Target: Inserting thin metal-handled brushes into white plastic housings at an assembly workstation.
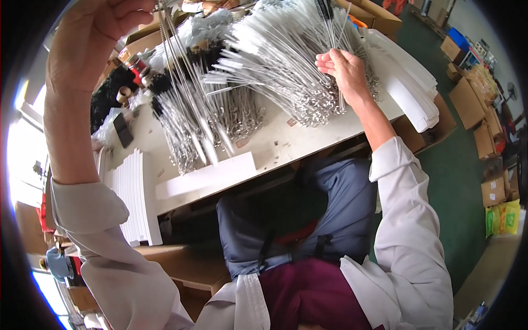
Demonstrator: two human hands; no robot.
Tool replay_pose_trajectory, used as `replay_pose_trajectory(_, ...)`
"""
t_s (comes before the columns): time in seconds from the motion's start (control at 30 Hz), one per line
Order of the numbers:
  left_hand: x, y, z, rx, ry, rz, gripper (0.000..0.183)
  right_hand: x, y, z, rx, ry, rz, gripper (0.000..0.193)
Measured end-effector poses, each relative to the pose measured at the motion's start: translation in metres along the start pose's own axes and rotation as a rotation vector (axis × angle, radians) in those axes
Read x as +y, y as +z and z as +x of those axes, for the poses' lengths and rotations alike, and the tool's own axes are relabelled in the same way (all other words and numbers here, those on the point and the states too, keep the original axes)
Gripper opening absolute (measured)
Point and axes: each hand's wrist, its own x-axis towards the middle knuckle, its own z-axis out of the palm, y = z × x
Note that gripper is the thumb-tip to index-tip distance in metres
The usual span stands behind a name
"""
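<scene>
My left hand is raised at the upper left, its fingers closed on several thin wire-handled brushes. These hang down over the table, their white bristle ends lowest. On the right, my right hand is closed around the wire stems of black-bristled brushes, which point upward. A large fanned pile of white-bristled brushes lies beside that hand, its looped wire ends toward me. Behind the hanging brushes lies a smaller pile of similar brushes. How many stems each hand holds is hard to make out.
The white table carries a flat white strip at its near edge. Folded white cartons lie in stacks at left and right. A dark phone rests at left. Cardboard boxes line the right side. Another person's hands show at the far side.
</scene>
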Motion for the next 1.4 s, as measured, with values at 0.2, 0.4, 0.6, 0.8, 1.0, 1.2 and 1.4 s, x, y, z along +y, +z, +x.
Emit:
replay_pose_trajectory(0.2,0.005,0.040,-0.048,-0.045,0.184,0.507,0.020,-0.065,0.067,-0.060,-0.336,0.002,0.197,0.034)
replay_pose_trajectory(0.4,-0.038,0.051,-0.068,-0.123,-0.266,-0.189,0.021,-0.059,0.106,-0.119,-0.739,0.305,0.638,0.035)
replay_pose_trajectory(0.6,-0.063,0.064,-0.097,-0.028,-0.295,-0.247,0.016,-0.051,0.118,-0.152,-0.806,0.435,0.635,0.038)
replay_pose_trajectory(0.8,-0.090,0.061,-0.120,0.133,-0.395,-0.288,0.010,-0.033,0.112,-0.182,-0.744,0.623,0.669,0.038)
replay_pose_trajectory(1.0,-0.115,0.061,-0.150,0.263,-0.495,-0.168,0.004,-0.011,0.097,-0.204,-0.701,0.622,0.508,0.036)
replay_pose_trajectory(1.2,-0.141,0.062,-0.163,0.339,-0.549,-0.151,0.006,0.000,0.090,-0.219,-0.695,0.582,0.337,0.035)
replay_pose_trajectory(1.4,-0.163,0.067,-0.180,0.345,-0.600,-0.159,0.009,0.003,0.084,-0.227,-0.656,0.574,0.149,0.034)
